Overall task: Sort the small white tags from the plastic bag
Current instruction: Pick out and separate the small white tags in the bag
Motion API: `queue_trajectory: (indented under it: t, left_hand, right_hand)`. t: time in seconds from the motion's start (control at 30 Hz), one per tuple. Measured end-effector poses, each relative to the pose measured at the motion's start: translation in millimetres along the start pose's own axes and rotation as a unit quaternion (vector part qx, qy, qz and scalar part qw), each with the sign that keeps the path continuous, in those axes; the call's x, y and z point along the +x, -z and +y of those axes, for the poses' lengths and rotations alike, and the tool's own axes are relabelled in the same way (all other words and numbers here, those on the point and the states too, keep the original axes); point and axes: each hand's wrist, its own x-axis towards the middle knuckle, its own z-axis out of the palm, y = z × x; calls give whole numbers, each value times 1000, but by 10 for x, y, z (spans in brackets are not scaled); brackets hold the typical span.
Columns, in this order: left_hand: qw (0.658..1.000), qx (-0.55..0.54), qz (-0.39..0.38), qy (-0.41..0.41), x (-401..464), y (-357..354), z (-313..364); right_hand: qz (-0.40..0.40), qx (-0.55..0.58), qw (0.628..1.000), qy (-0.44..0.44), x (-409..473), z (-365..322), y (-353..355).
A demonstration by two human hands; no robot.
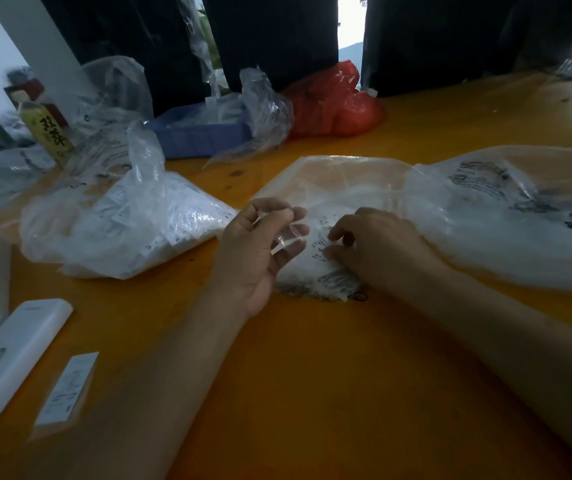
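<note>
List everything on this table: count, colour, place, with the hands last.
Table: one, orange.
Tag bag: one, clear, left of centre.
Flat bag: one, clear, centre, under both hands.
Printed bag: one, clear, right.
Red bag: one, far centre.
Blue tray: one, far left-centre.
Bottle: one, yellow label, far left.
White device: one, near left.
Label card: one, white, beside device.
Left hand: pinching clear film.
Right hand: fingers curled on tags.

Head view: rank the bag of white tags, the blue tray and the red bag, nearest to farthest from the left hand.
From the left hand:
1. Bag of white tags, just to its left on the table.
2. Blue tray, farther back, left of centre.
3. Red bag, at the table's far edge, behind and to the right.
</note>
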Motion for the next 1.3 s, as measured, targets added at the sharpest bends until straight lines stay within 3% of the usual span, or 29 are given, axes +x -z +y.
queue_trajectory:
  t: [0.27, 0.37, 0.53, 0.67, 0.83, 1.03, 1.3]
  left_hand:
    - [997, 67, 11, 24, -14, -34, -43]
    - [999, 32, 7, 21, -9, -9, -69]
    - [1000, 2, -3, 16, 21, 5, -94]
    - [1000, -4, -4, 20, 37, 2, -115]
    - [1000, -21, 6, 5, 17, -5, -118]
    - [1000, -26, -10, -2, 19, -1, -112]
    - [999, 9, -33, -15, -15, -23, -108]
  right_hand:
    - [-21, 44, 998, -25, 21, -64, -35]
    - [31, 113, 992, -46, 17, -34, -15]
    - [124, 271, 952, -73, -35, 0, 96]
    - [150, 340, 926, -61, -69, -30, 149]
    - [126, 487, 862, -66, -79, -107, 212]
    - [144, 376, 914, -41, -73, -38, 215]
    - [204, 342, 917, -31, -93, -27, 302]
